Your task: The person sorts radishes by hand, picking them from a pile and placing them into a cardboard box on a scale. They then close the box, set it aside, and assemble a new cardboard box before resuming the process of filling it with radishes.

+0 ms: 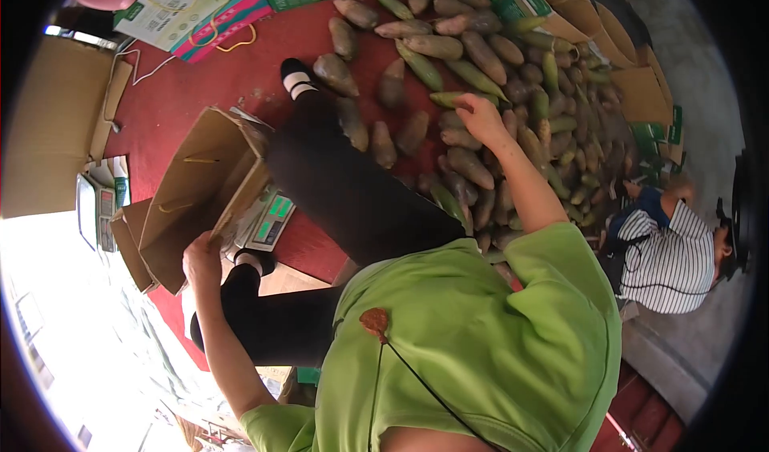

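Observation:
My left hand (202, 258) grips the lower edge of an open cardboard box (188, 188), which stands tilted beside a scale (271, 218) with a lit green display. My right hand (479, 118) reaches over the pile, its fingers at the end of a green vegetable (448, 100); whether they grip it cannot be made out. Around it lie many long vegetables, some green, some brownish and seemingly wrapped (470, 166), heaped on the red floor covering (304, 36).
A second scale (106, 212) stands at the far left. Printed cartons (184, 12) line the back edge. Open cardboard boxes (641, 96) are at the upper right. Another person in a striped top (669, 252) is at the right. My outstretched leg (344, 188) crosses the middle.

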{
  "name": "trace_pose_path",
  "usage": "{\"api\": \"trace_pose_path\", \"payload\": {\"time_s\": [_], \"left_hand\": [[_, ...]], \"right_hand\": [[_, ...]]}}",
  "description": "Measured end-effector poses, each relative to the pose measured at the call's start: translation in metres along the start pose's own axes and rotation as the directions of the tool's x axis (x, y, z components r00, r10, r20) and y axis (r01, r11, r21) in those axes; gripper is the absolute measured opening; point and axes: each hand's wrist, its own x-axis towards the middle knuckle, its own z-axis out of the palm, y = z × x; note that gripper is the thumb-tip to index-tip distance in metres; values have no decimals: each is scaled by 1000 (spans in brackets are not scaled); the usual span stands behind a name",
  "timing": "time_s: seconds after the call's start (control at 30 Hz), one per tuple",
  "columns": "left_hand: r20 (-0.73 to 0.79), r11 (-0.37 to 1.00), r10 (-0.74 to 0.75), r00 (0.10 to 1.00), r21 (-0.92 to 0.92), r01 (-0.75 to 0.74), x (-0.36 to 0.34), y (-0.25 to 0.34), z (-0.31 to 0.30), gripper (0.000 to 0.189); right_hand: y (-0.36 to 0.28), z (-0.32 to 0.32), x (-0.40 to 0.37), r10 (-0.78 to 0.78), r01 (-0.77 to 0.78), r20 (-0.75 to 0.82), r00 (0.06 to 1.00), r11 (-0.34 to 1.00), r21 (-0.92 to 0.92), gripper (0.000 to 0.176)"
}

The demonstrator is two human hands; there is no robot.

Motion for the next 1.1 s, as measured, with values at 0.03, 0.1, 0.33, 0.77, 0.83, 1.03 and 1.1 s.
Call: {"api": "trace_pose_path", "payload": {"time_s": [0.03, 0.1, 0.33, 0.77, 0.83, 1.03, 1.1], "left_hand": [[1, 999, -13, 1000, -41, 13, 3, 6, -3, 19], [0, 1000, -2, 1000, -10, 2, 11, 12, 0, 20], [-96, 996, 25, 995, -84, -33, 17, 20, 20, 26], [-200, 997, 71, 977, 13, -70, -15, -13, 22, 59], [-172, 999, -18, 985, 44, 25, -13, -11, 29, 58], [-209, 998, -14, 978, 64, 28, -13, -6, 30, 57], [-210, 997, -9, 978, 72, 24, -14, -8, 32, 55]], "right_hand": [[16, 1, -5, 36, -36, 1, 999, 999, -41, 23], [45, 5, -17, 90, -90, 0, 996, 993, -81, 24], [117, 29, -75, 215, -211, 49, 975, 975, -76, 19], [179, 80, -211, 558, -636, 430, 710, 770, 50, 18], [162, 74, -212, 570, -666, 451, 687, 742, 78, 18], [195, 81, -217, 516, -541, 285, 808, 841, 11, 16], [182, 67, -202, 555, -545, 36, 831, 825, -149, 13]]}}
